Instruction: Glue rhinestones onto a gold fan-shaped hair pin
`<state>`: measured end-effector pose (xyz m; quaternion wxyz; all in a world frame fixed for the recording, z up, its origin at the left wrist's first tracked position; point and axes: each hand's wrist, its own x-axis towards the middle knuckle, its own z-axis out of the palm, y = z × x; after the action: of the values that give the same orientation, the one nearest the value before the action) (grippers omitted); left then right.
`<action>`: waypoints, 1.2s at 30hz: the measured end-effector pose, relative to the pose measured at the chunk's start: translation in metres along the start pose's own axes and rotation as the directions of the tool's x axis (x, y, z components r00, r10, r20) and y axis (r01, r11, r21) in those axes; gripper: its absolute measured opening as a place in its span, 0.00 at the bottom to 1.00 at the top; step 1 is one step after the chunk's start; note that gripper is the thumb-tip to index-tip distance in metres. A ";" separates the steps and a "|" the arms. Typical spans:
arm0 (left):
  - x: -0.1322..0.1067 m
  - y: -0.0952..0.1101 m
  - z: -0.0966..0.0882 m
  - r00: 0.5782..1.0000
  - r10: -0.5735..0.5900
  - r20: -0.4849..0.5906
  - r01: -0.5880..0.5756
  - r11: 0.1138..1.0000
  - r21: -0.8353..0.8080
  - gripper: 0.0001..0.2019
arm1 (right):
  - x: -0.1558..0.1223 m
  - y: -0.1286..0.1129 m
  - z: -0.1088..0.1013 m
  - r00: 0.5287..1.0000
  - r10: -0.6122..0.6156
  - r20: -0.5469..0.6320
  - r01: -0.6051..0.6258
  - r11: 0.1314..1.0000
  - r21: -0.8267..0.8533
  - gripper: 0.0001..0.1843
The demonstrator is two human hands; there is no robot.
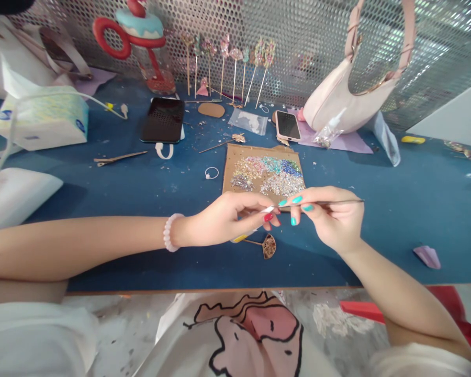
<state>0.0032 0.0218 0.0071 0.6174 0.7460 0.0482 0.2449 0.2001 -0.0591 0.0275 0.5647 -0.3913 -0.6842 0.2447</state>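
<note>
Right hand [337, 217] pinches a thin dark stick [337, 202] by its length, and the tip meets the bunched fingers of the left hand [223, 222], though whether those grip anything I can't tell! They're at the near edge of the cardboard [235, 151] of glittering gems [283, 183], while a fan-shaped piece [269, 246] lies towards the worktop's [377, 180] near edge

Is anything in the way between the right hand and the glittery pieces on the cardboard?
Nothing visible stands between the right hand and the glittery pieces. The left hand hides part of the near edge of the cardboard here, but sits beside the right hand, not across its path.
</note>
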 end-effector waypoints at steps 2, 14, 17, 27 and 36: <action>0.000 0.000 0.000 1.000 0.002 -0.009 -0.002 1.000 0.001 0.06 | 0.001 0.000 0.000 1.000 0.010 -0.008 -0.010 1.000 0.008 0.08; 0.000 -0.003 -0.001 1.000 0.011 -0.029 -0.011 1.000 0.000 0.06 | 0.001 -0.001 0.000 0.997 0.072 -0.013 -0.071 0.997 0.025 0.07; 0.001 -0.001 -0.001 0.998 0.050 -0.037 -0.050 0.999 0.016 0.07 | -0.001 0.000 -0.002 0.998 0.041 0.040 -0.042 0.999 0.019 0.10; 0.002 0.001 0.001 0.998 0.024 -0.052 -0.021 0.999 0.049 0.06 | -0.003 0.002 -0.003 0.996 -0.052 0.068 0.053 0.998 -0.015 0.14; 0.002 0.002 0.001 0.998 0.034 -0.049 -0.032 0.998 0.047 0.06 | -0.001 0.002 0.001 1.000 -0.021 -0.007 0.021 1.000 0.015 0.10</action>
<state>0.0047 0.0211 0.0090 0.5945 0.7544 0.0568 0.2725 0.1993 -0.0587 0.0250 0.5727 -0.3808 -0.6844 0.2423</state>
